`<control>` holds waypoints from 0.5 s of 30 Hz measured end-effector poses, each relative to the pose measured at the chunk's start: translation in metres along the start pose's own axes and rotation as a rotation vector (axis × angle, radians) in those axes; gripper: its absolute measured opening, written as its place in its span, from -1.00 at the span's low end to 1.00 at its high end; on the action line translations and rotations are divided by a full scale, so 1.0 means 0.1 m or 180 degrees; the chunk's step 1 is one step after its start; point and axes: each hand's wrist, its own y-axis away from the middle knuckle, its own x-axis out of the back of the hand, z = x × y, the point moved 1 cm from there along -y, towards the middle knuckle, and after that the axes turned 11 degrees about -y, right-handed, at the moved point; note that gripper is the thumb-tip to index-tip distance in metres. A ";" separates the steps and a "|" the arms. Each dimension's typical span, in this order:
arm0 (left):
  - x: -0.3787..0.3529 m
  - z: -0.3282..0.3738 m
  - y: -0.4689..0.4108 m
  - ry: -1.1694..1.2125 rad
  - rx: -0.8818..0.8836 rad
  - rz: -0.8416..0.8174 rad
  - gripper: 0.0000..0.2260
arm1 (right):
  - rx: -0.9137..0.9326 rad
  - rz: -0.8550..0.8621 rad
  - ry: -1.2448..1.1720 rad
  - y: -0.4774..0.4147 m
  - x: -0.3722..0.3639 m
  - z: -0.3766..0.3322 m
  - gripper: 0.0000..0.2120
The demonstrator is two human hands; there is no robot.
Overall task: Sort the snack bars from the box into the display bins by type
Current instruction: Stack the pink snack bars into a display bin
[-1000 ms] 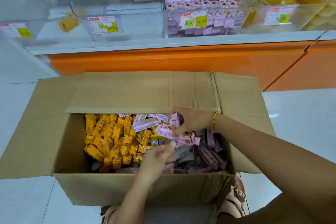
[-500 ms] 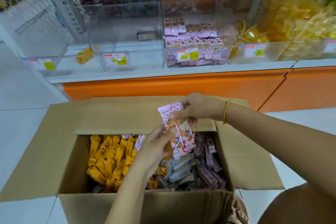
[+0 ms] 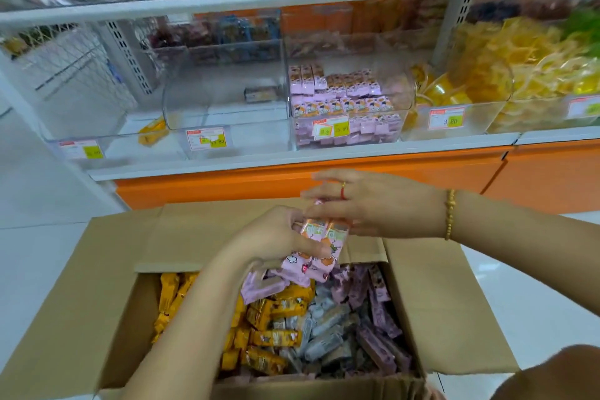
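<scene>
**Box on the Tiles, Bins on the Shelf**

An open brown cardboard box (image 3: 438,302) sat on the white tiled floor (image 3: 48,253), just before the orange shelf base (image 3: 373,177). On the white shelf board (image 3: 324,157) above stood clear plastic display bins (image 3: 246,136) side by side, with price tags (image 3: 205,139) on their fronts. One bin held stacked pink snack bars (image 3: 341,105).

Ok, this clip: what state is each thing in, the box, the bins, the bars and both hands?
cardboard box: open, flaps out, full of mixed bars.
pink bars: bunched, held above the box.
left hand: grips the pink bars.
right hand: at the bars' top end, blurred, grip unclear.
pink bin: part filled, in rows.
middle bin: holds a lone bar.
left bin: holds one yellow bar.
</scene>
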 end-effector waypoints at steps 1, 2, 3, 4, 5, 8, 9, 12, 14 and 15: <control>0.09 0.08 -0.05 -0.0299 -0.0053 -0.0074 -0.66 | 0.0072 0.0101 0.0091 0.00 0.02 0.02 -0.55; 0.17 0.16 -0.10 -0.0523 -0.0094 -0.0119 -0.67 | 0.0101 0.0174 0.0138 0.00 0.05 0.07 -0.56; 0.25 0.26 -0.14 -0.0656 -0.0117 -0.0120 -0.68 | 0.0085 0.0276 0.0185 0.01 0.10 0.14 -0.57; 0.33 0.36 -0.17 -0.0610 -0.0152 -0.0085 -0.70 | -0.0022 0.0378 0.0204 0.02 0.15 0.24 -0.56; 0.41 0.46 -0.21 -0.0356 -0.0177 0.0026 -0.74 | -0.0215 0.0488 0.0201 0.05 0.20 0.35 -0.54; 0.71 0.64 -0.42 0.0571 -0.0305 0.1055 -0.76 | -0.1240 0.0939 -0.0147 0.09 0.38 0.77 -0.49; 0.83 0.65 -0.53 0.0480 -0.0339 0.1567 -0.78 | -0.1596 0.1109 -0.0321 0.09 0.42 0.95 -0.46; 1.02 0.65 -0.89 -0.0712 -0.0159 0.2493 -0.77 | -0.2654 0.1537 -0.0761 -0.06 0.47 1.53 -0.42; 1.04 0.63 -1.14 -0.1259 -0.0076 0.2430 -0.66 | -0.3372 0.1498 -0.0922 -0.22 0.45 1.91 -0.54; 1.04 0.62 -1.24 -0.1418 -0.0096 0.2388 -0.67 | -0.3670 0.1400 -0.1045 -0.32 0.43 2.08 -0.60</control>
